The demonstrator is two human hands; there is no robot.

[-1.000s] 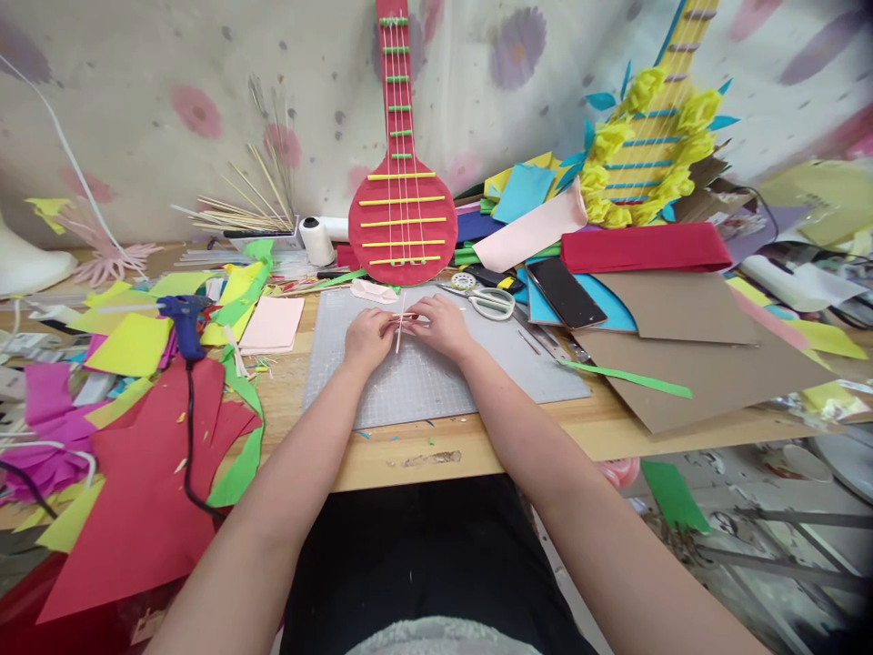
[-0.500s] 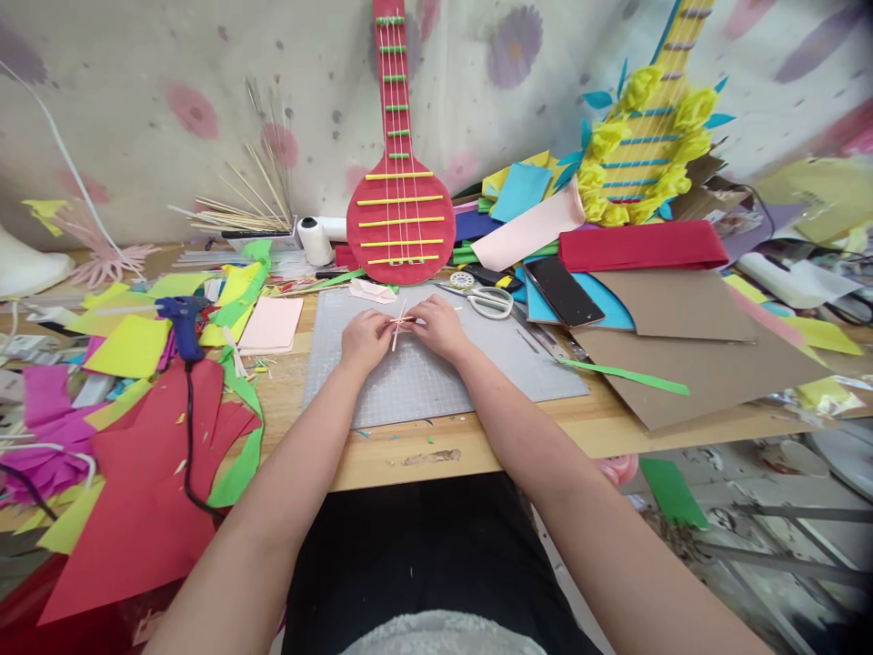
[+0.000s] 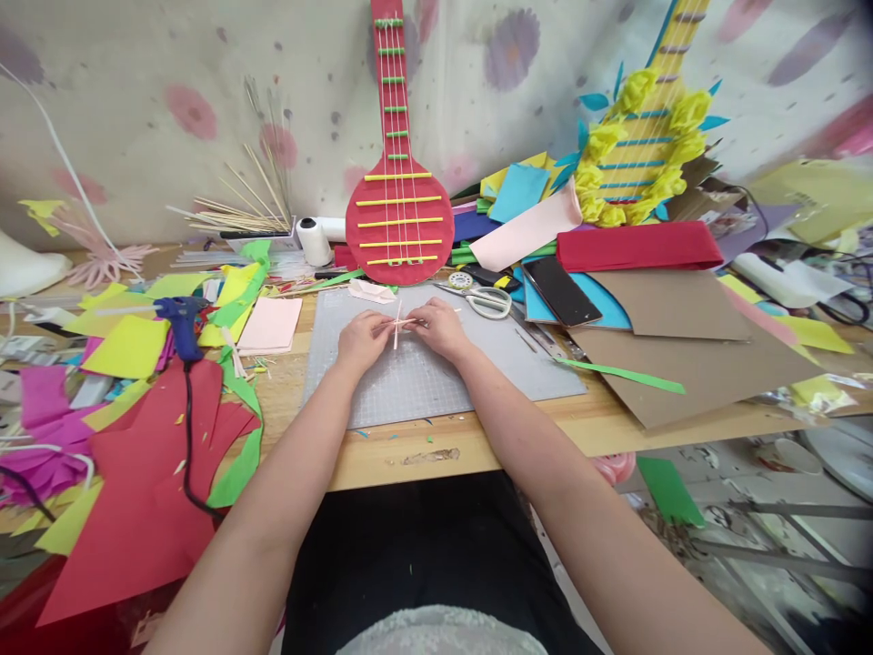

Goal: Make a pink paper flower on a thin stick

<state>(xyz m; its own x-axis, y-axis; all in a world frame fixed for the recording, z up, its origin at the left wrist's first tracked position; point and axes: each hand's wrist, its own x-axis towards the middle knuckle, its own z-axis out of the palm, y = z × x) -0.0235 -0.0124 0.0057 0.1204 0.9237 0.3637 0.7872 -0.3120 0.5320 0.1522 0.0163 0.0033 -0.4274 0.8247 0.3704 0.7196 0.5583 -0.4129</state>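
Thin pale stick [image 3: 396, 337] sits over the grey cutting mat [image 3: 436, 391], long axis fore-aft, crossing a small pink strip [image 3: 407, 320] that left hand [image 3: 364, 340] and right hand [image 3: 440, 328] pinch between nearly closed fingertips, left tips nearer the stick, exact contact too small to tell.

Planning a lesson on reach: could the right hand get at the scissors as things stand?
Probably yes: the scissors lie just beyond and right of the right hand, with nothing apparent between. However, its fingers seem occupied with thin pale strips.
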